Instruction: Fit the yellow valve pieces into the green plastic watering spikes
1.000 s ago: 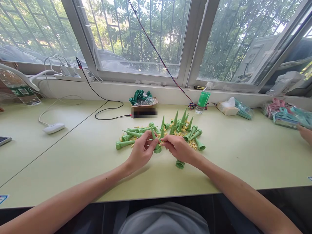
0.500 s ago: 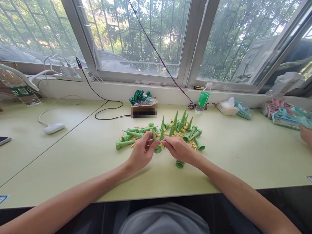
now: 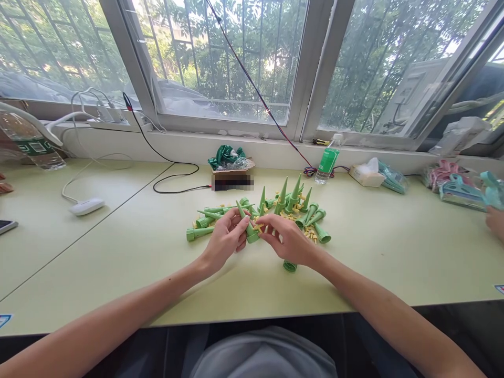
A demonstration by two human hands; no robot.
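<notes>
Left hand (image 3: 225, 240) grip wraps green spike (image 3: 244, 223), now tipped further left; right hand (image 3: 290, 242) grip pinches yellow plug (image 3: 259, 227), brought against spike's wide end.

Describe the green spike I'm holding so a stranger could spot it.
On the pale green desk under the window lies a pile of green plastic cone spikes. At its near edge the left hand grips one spike, the only one lifted off the desk, right hand at its wide end.
</notes>
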